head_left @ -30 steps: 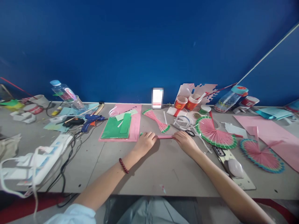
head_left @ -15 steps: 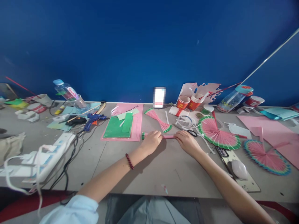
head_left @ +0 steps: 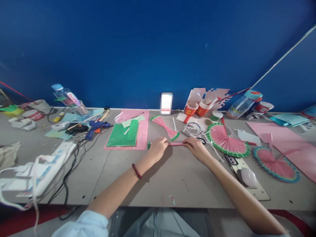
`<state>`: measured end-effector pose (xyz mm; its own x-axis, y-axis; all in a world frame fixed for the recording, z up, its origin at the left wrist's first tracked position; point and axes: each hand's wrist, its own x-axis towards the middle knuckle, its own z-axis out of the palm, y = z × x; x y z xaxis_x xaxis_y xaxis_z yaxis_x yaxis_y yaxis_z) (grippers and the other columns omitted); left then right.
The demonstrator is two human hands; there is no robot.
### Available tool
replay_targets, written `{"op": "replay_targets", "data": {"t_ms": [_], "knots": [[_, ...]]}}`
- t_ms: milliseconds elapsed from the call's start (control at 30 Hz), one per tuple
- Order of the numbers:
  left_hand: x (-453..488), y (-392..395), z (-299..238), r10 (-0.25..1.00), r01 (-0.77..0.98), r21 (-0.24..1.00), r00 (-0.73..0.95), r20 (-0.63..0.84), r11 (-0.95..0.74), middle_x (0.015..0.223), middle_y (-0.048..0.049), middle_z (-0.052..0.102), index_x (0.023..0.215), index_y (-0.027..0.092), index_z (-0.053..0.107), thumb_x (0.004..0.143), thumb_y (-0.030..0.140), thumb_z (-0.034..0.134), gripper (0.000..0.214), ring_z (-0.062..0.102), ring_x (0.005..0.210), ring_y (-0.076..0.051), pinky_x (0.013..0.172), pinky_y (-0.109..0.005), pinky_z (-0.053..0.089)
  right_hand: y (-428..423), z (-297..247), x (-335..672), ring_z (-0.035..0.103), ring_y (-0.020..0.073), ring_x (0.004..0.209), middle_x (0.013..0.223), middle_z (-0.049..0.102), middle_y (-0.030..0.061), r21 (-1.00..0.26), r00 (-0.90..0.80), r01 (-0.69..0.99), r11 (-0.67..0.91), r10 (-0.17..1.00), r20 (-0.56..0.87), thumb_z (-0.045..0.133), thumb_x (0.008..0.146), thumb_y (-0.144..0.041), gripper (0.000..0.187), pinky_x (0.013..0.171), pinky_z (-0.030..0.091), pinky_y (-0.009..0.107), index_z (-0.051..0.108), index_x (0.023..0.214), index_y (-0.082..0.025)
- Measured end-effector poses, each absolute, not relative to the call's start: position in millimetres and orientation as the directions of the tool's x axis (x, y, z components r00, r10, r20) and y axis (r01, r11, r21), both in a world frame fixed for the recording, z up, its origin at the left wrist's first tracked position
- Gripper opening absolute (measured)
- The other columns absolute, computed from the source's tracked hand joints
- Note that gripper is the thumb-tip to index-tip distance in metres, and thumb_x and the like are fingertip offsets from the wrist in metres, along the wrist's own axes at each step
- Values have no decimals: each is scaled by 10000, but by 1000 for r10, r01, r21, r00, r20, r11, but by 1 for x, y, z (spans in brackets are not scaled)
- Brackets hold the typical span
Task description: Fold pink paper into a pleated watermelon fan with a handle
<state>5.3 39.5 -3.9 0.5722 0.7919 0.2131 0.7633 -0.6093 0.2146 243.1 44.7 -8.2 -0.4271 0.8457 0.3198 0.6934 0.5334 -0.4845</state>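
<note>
Between my two hands a narrow, pleated pink paper strip [head_left: 175, 144] lies lengthwise just above the table, its green end showing past my left fingers. My left hand [head_left: 159, 147], with a dark bead bracelet on its wrist, is closed on the left part. The right end sits in the closed fingers of my right hand [head_left: 195, 146]. Behind the strip rests a pleated pink-and-green paper piece [head_left: 165, 126], pinched at its middle and flared at both ends. Scissors [head_left: 201, 140] lie just beyond my right hand, partly hidden.
Left are green paper sheets [head_left: 120, 136], a blue glue gun [head_left: 95, 128] and a power strip [head_left: 53, 168] with cables. Right are a watermelon-patterned paper fan [head_left: 228, 141], a blue-edged fan [head_left: 276, 164], a phone [head_left: 259, 189] and red paper cups [head_left: 191, 107]. A lit phone [head_left: 166, 103] stands at the wall.
The view has shifted slightly to the right. Both hands keep their hold on the pleated strip, with hardly any movement.
</note>
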Motion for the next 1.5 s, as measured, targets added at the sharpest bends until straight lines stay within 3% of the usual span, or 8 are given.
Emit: {"op": "replay_targets", "data": {"t_ms": [267,467,700,967,1500], "knots": [[1,60,0,854,711,503,506,121,-492,927,-33,658,915,207,671,857,93,444,261,608,876,-171,734,-256,448,58,-6,243,603,181,701,753,687,44,-602,-322,708,368,928,188,498,795,-218,190,671,442,281,680,749,-185],[-1,76,4,861,666,618,507,38,-419,892,-31,676,830,197,711,811,136,536,186,616,846,-172,750,-255,451,68,-10,243,582,180,709,746,659,57,-564,-301,743,360,933,199,533,750,-254,191,675,441,286,691,672,-178],[-1,81,8,875,667,658,484,-24,-351,877,-43,695,810,193,716,775,168,591,132,624,814,-174,716,-253,459,73,-8,245,590,178,694,728,673,43,-620,-264,741,257,961,83,556,724,-262,171,660,443,277,698,678,-179],[-3,85,7,885,663,699,456,-94,-268,823,-24,706,787,191,695,741,192,618,90,631,758,-170,678,-255,452,72,-7,246,612,192,715,757,696,50,-671,-235,710,215,970,62,570,720,-285,178,683,456,294,711,688,-181],[1,96,14,858,692,679,480,-181,-244,785,-25,713,725,175,701,700,145,619,91,630,708,-158,604,-224,432,73,-5,243,594,175,696,733,681,43,-626,-220,755,196,975,40,561,714,-259,167,655,438,266,701,676,-176]]}}
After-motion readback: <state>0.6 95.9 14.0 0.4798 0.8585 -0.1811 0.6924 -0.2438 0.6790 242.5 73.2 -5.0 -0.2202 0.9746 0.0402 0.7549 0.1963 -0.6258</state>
